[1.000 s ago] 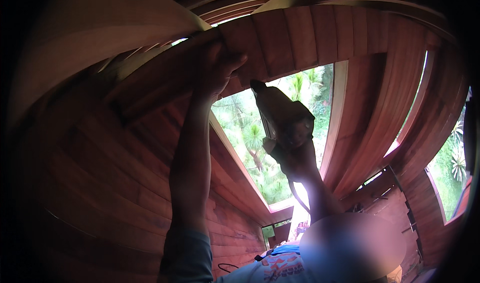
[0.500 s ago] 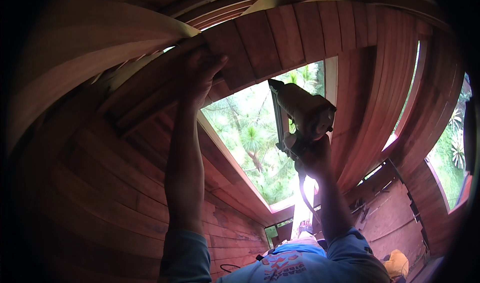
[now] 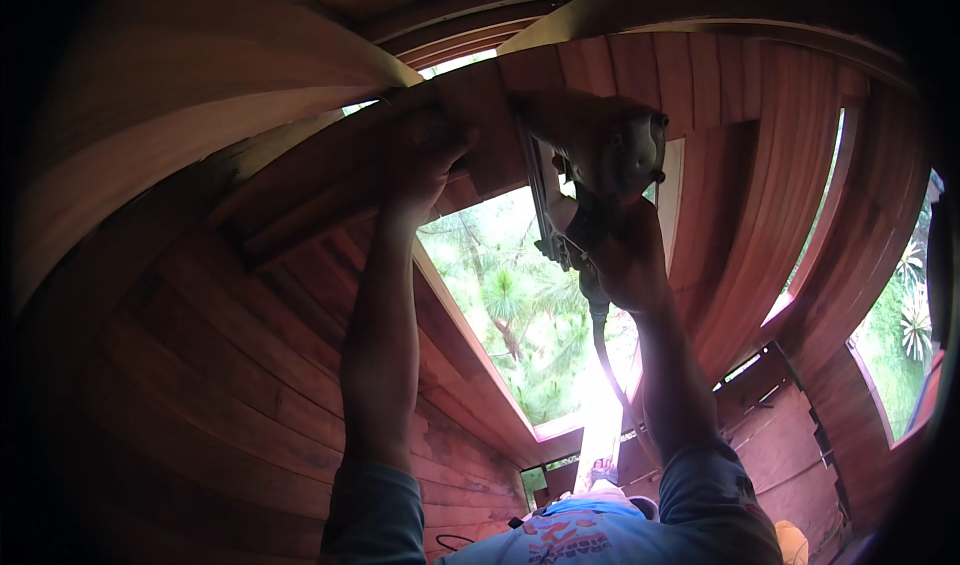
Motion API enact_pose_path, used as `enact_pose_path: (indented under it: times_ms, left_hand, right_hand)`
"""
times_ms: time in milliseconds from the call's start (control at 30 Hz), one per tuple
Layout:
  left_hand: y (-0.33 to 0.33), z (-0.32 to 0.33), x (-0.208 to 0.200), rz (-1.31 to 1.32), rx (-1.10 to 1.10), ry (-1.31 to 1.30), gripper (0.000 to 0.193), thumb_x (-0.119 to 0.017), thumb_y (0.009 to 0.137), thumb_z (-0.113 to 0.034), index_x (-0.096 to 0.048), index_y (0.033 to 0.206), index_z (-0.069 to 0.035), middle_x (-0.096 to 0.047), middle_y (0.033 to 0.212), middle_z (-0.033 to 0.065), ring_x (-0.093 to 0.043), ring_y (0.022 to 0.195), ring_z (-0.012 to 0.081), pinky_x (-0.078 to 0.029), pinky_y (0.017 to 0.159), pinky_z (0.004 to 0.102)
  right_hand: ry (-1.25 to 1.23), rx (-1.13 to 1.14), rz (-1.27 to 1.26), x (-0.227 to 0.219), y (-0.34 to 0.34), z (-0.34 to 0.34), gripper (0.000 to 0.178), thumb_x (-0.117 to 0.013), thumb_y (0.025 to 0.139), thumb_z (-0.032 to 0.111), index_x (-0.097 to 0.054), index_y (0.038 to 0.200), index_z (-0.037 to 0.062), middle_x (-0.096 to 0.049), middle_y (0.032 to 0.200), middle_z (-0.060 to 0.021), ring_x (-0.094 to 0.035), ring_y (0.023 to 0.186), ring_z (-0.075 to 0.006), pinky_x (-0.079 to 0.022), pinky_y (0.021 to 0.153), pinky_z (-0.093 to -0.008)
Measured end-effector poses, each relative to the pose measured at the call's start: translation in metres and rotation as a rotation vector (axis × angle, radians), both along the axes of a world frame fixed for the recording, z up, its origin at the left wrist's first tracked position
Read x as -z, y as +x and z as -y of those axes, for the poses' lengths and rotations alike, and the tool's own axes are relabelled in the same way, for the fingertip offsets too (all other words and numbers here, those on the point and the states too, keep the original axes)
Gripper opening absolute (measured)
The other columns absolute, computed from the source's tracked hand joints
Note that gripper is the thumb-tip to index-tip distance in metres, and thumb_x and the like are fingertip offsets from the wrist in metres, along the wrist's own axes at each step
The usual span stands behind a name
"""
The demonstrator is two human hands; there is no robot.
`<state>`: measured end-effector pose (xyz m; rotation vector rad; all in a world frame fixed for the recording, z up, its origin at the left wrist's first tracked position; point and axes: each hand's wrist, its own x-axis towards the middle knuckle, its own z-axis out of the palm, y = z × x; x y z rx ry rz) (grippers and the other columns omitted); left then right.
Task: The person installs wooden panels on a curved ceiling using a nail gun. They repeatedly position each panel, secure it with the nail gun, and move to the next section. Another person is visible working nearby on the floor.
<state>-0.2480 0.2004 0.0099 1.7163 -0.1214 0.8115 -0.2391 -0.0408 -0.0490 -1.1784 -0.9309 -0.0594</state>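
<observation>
My right hand [image 3: 628, 260] is wrapped around the handle of a nail gun [image 3: 630, 150], raised with its nose up against the boards above the window. A hose [image 3: 603, 350] hangs from its handle. To its left, my left hand [image 3: 425, 160] reaches up and holds a wooden board [image 3: 480, 115] against the wall at the window's upper left corner. Its thumb points right along the wood, while its fingers are dim in shadow.
A window opening [image 3: 490, 285] with a wooden frame shows greenery outside. Plank walls [image 3: 240, 365] curve around both sides, and a large pale beam [image 3: 200, 65] crosses the upper left. A second opening [image 3: 895, 335] is at the far right. Something yellow [image 3: 792, 542] lies low right.
The nail gun in my right hand has gone up from in front of the window to the boards above it. My left hand stays on the board. The view has shifted slightly.
</observation>
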Motion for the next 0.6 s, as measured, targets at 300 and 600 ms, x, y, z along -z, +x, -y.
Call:
enact_pose_path:
  times_ms: [300,600]
  left_hand:
    - [0.004,-0.004,0.002,0.046,0.05,-0.012,0.031,-0.076,0.082,-0.016,-0.062,0.108,-0.009,-0.063,0.097,0.0014,-0.062,0.086,0.0107,-0.056,0.071,0.032]
    - [0.008,-0.01,0.008,-0.003,0.118,0.049,0.033,-0.072,0.088,-0.02,-0.058,0.116,-0.009,-0.062,0.105,0.0018,-0.062,0.094,0.012,-0.055,0.083,0.0353]
  right_hand:
    - [0.024,0.0,0.027,-0.024,0.0,-0.012,0.033,-0.069,0.087,0.037,-0.063,0.081,0.0052,-0.049,0.055,0.0029,-0.047,0.05,-0.0043,-0.035,0.048,-0.0229]
    - [0.001,0.138,-0.195,0.04,0.007,0.024,0.033,-0.074,0.084,0.032,-0.059,0.087,0.0028,-0.052,0.064,0.0024,-0.045,0.058,-0.0042,-0.038,0.053,-0.0249]
